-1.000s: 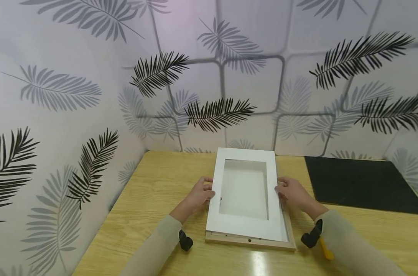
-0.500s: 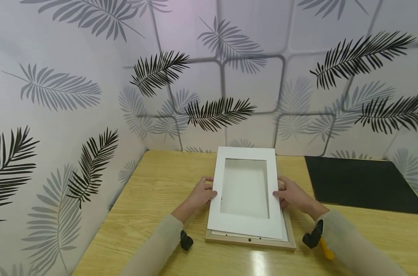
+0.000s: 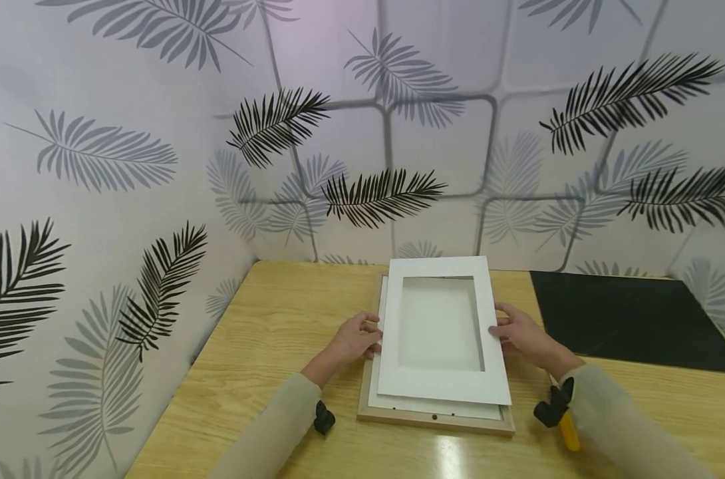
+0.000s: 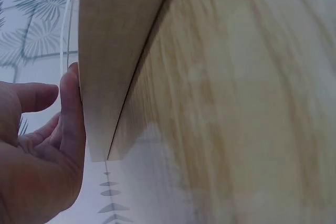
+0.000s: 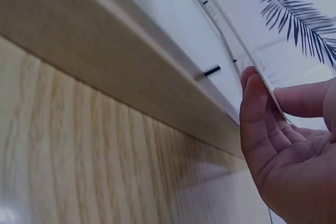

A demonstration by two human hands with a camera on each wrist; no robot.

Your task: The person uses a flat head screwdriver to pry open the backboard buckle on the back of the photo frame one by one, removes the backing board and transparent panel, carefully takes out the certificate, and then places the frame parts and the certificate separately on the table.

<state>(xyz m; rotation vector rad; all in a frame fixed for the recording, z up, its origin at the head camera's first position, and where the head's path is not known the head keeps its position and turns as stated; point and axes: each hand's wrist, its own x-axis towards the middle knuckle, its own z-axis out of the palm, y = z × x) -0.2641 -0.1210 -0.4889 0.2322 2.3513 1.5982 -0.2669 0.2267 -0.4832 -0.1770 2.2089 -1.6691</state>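
A white picture mat (image 3: 443, 387) with a rectangular window lies tilted over a light wooden picture frame (image 3: 398, 416), which rests on the table with a white inner panel showing. My right hand (image 3: 524, 338) pinches the mat's right edge; in the right wrist view the thumb is on one face and the fingers (image 5: 255, 114) are on the other. There the mat's side stands raised above the frame. My left hand (image 3: 352, 339) is at the frame's left side, its fingertips by the mat's edge. In the left wrist view its thumb (image 4: 39, 97) stands apart from the index finger.
A black rectangular board (image 3: 626, 319) lies on the wooden table (image 3: 279, 313) at the back right. A yellow-handled tool (image 3: 569, 432) lies beside my right wrist, partly hidden by it. Leaf-patterned walls (image 3: 428, 146) border the table behind and at left.
The mat has shifted right over the frame, uncovering the frame's left side. My right hand moved right with it. The left thumb has come off the mat's face.
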